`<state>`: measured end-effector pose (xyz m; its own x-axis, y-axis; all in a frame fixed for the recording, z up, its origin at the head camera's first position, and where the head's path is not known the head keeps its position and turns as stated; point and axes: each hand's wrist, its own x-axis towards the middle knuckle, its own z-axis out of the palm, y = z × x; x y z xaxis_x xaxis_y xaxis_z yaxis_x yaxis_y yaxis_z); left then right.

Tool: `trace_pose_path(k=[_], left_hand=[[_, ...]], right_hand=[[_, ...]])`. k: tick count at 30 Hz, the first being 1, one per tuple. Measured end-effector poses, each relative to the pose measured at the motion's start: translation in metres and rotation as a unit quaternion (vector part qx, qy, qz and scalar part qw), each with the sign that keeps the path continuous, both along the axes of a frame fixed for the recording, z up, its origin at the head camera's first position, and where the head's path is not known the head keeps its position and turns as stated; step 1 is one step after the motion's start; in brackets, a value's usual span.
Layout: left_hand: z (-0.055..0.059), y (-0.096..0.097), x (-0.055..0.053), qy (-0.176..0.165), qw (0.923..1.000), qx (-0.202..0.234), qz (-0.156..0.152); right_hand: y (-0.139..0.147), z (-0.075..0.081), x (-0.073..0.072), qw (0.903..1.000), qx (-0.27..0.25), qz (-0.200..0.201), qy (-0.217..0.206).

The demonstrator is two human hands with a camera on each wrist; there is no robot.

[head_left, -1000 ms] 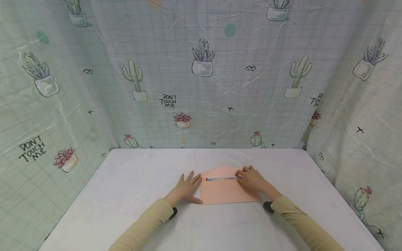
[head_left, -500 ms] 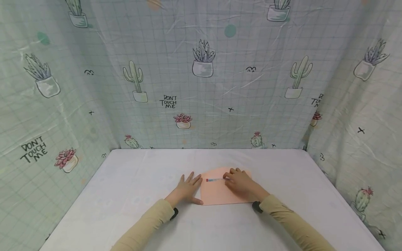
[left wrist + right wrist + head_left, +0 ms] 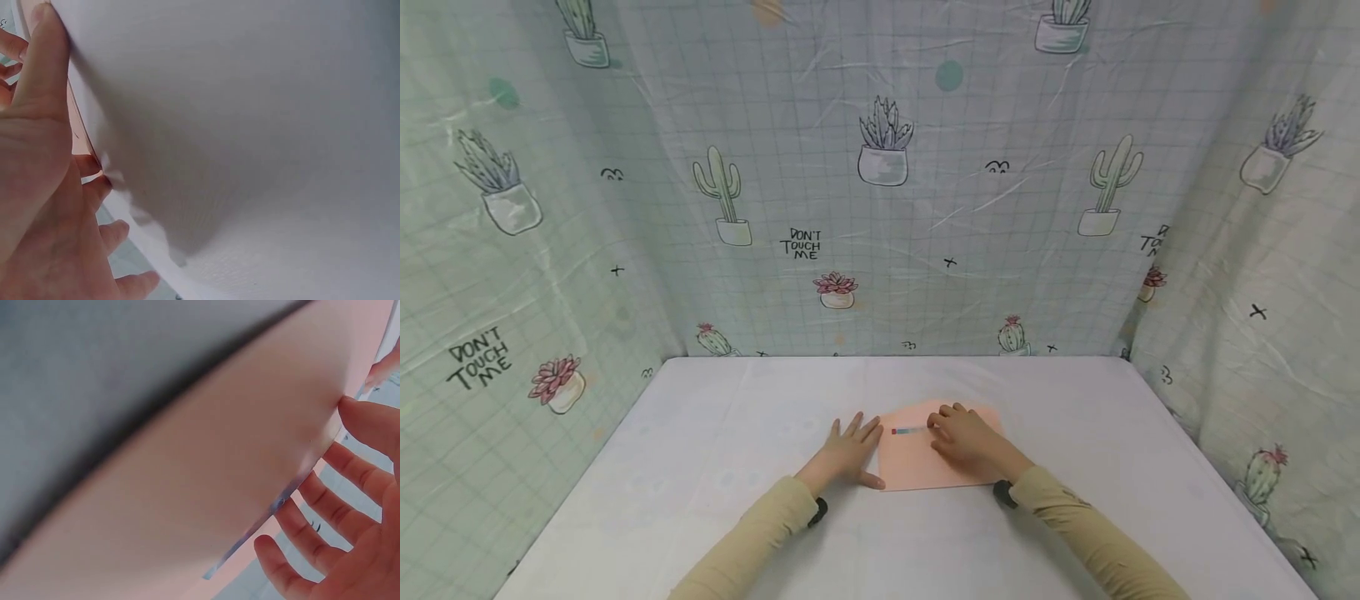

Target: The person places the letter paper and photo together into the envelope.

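A peach-coloured envelope (image 3: 913, 463) with a peaked top edge lies flat on the table. Across its upper part runs a narrow shiny strip (image 3: 910, 431), bluish with a red left end. My left hand (image 3: 846, 457) rests with fingers spread at the envelope's left edge, its thumb at the lower left corner. My right hand (image 3: 967, 437) lies over the envelope's right half, fingertips on the strip and hiding part of it. In the right wrist view, the loosely bent fingers of my right hand (image 3: 350, 531) line up along the strip (image 3: 250, 531), which lies flat; the thumb touches the envelope.
The white table (image 3: 737, 408) surrounds the envelope on all sides. A curtain (image 3: 970, 217) printed with cacti and lettering stands behind the table and along both sides. Both forearms wear beige sleeves (image 3: 752, 529) with dark bands at the wrists.
My right hand has slid left along the strip, from near its right end toward the middle, slowing lately. The left hand and the envelope stay where they were.
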<state>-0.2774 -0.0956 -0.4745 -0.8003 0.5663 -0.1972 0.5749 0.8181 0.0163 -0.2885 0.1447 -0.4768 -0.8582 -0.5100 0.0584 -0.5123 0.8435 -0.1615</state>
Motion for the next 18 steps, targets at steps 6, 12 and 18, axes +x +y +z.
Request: trace_pose_path(k=[6, 12, 18], left_hand=[[-0.0042, -0.0009, -0.0006, 0.007, 1.0, -0.004, -0.005], [-0.0054, -0.0006, -0.0015, 0.021, 0.9997, -0.014, -0.004], [-0.0074, -0.0005, -0.0011, 0.022, 0.9997, -0.007, 0.0]], right_hand=[[0.001, 0.0007, 0.0004, 0.9999, 0.003, 0.008, 0.005], [0.0009, 0.0012, -0.0011, 0.9999, 0.004, 0.011, 0.013], [0.0002, 0.0032, -0.0007, 0.9992, 0.017, 0.033, 0.017]])
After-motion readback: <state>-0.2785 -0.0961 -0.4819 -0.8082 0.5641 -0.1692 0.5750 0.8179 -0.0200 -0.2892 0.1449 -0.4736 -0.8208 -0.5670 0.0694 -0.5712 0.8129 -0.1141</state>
